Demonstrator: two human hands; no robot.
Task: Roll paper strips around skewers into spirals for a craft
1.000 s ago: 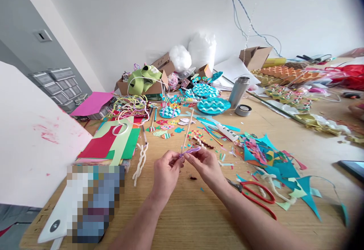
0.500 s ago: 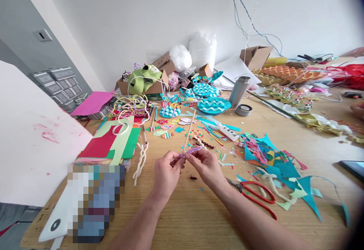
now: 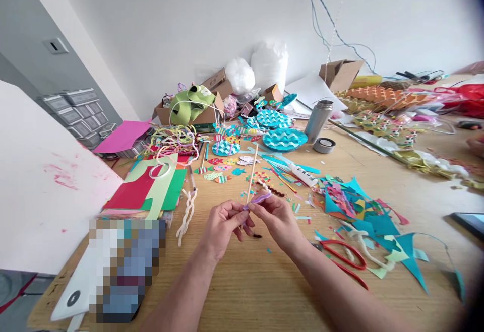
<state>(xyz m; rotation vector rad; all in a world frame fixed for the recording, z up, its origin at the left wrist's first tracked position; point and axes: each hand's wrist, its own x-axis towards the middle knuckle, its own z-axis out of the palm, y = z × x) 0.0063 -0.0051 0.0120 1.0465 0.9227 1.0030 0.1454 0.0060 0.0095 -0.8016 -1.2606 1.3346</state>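
My left hand [image 3: 227, 223] pinches the lower part of a thin wooden stick [image 3: 252, 171], which points up and away from me. Against the stick, my right hand [image 3: 278, 221] grips a purple pipe cleaner [image 3: 260, 198] between thumb and fingers. One end of the pipe cleaner lies at the stick beside my left thumb; whether it is wound round there is hidden by my fingers. Just beyond my hands are a brown twisted pipe cleaner [image 3: 278, 192] and small paper scraps. Red-handled scissors [image 3: 344, 254] lie right of my right forearm.
Left are coloured paper sheets [image 3: 176, 191], a white braided strand [image 3: 186, 216] and a phone-like blurred object. Paper fish, blue wavy plates [image 3: 284, 140], a glue tube [image 3: 303, 175] and a steel flask [image 3: 318, 123] stand further back. Blue scraps [image 3: 378, 224] cover the right. Another person's hand [image 3: 475, 145] shows at far right.
My left hand has shifted its fingers on the stick, several now spread lower beneath it. The stick stands slightly more upright, and my right hand has moved slightly right with the purple pipe cleaner.
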